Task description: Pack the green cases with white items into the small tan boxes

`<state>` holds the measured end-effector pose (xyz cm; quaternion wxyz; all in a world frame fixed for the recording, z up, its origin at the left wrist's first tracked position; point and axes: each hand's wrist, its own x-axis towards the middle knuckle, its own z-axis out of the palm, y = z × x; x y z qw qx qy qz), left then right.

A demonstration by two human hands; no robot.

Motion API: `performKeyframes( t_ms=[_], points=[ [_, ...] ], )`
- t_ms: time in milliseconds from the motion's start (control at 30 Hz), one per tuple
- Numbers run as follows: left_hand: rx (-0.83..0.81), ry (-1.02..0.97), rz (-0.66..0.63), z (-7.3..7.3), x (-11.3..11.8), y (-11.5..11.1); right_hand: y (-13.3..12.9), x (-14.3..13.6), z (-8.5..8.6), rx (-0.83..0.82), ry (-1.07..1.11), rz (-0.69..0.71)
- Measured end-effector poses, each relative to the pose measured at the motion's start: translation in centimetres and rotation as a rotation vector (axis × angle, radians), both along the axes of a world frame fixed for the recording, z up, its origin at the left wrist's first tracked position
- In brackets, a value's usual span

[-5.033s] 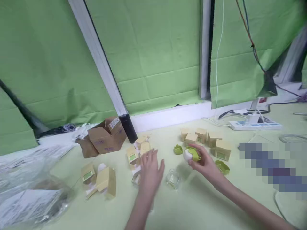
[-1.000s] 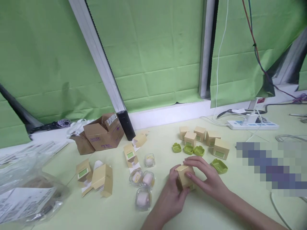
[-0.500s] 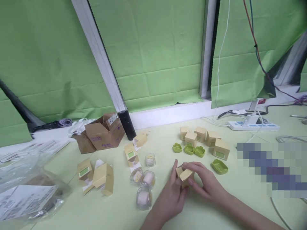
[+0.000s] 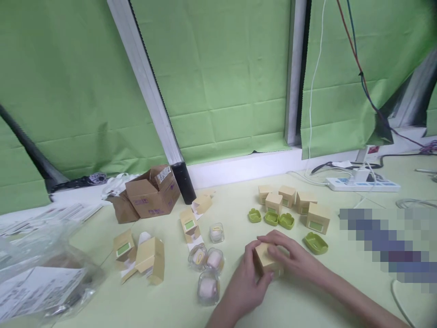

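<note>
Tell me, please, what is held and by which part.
A small tan cardboard box: left hand around its left side, right hand over its top.

Likely a workroom: long white plastic power strip [image 4: 382, 186] beyond the right hand [image 4: 292, 255], open brown cardboard carton [image 4: 153, 196] beyond the left hand [image 4: 247, 278].

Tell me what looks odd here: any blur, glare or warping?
All in the head view: pixel blocks hide a patch at right; glints sit on the plastic bag; a soft shadow falls below the right hand; the pale post left of centre leans, possibly lens distortion.
</note>
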<state>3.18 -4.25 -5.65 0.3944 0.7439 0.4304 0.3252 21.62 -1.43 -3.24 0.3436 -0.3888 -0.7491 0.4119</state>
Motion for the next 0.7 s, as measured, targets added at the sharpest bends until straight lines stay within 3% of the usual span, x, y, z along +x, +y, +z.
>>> performKeyframes(
  t_ms=[67, 133, 267, 333, 400, 533, 600, 700],
  points=[
    [0.058, 0.02, 0.048, -0.1, -0.2, -0.1, 0.1, 0.9, 0.7, 0.06, -0.159, 0.104],
    [0.193, 0.036, 0.099, 0.0, -0.5, -0.1, 0.8, 1.2, 1.4, 0.122, -0.229, 0.1],
    [0.489, 0.021, 0.327, 1.0, -1.2, 0.5, 5.3, -0.4, 2.6, 0.347, -0.348, -0.216],
    [0.537, 0.069, 0.42, 1.7, -1.7, 1.0, 8.5, -1.8, 3.2, 0.392, -0.378, -0.319],
    [0.515, 0.154, 0.426, 2.3, -2.1, 1.3, 11.4, -3.1, 3.6, 0.413, -0.424, -0.346],
    [0.414, 0.242, 0.251, 3.1, -2.4, 1.0, 14.5, -4.5, 3.9, 0.393, -0.501, -0.24],
    [0.436, 0.295, 0.167, 3.2, -2.2, 0.6, 14.4, -5.2, 3.8, 0.374, -0.497, -0.137],
    [0.555, 0.348, 0.173, 3.1, -1.9, 0.4, 13.0, -7.2, 3.6, 0.333, -0.448, 0.073]
  ],
)
